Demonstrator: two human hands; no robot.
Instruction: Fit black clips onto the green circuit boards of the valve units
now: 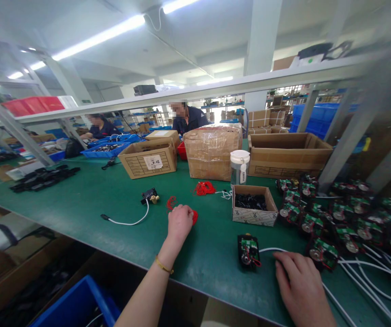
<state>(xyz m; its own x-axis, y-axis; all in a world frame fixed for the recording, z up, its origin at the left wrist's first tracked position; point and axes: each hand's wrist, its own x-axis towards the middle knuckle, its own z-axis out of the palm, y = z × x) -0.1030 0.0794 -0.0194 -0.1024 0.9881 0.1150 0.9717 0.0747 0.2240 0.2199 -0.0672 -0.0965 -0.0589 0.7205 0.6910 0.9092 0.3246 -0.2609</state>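
Note:
My left hand (180, 221) is closed over a small bundle of red wires (195, 217) on the green table; its fingertips are mostly hidden. More red wire ends (171, 203) stick out on its far left side. My right hand (300, 284) lies with fingers stretched out over a white cable (272, 249), which passes under it. That cable runs to a black device with an exposed green circuit board (249, 251), just left of the hand. Further left is another black unit with a brass fitting (150, 196) and a white cable.
Many similar circuit-board units (347, 234) crowd the right side. A small carton of black parts (252, 202), a lidded cup (239, 167) and larger cardboard boxes (212, 154) stand behind. Another red wire bundle (205, 188) lies mid-table; black straps (43, 177) lie left. Two people sit beyond.

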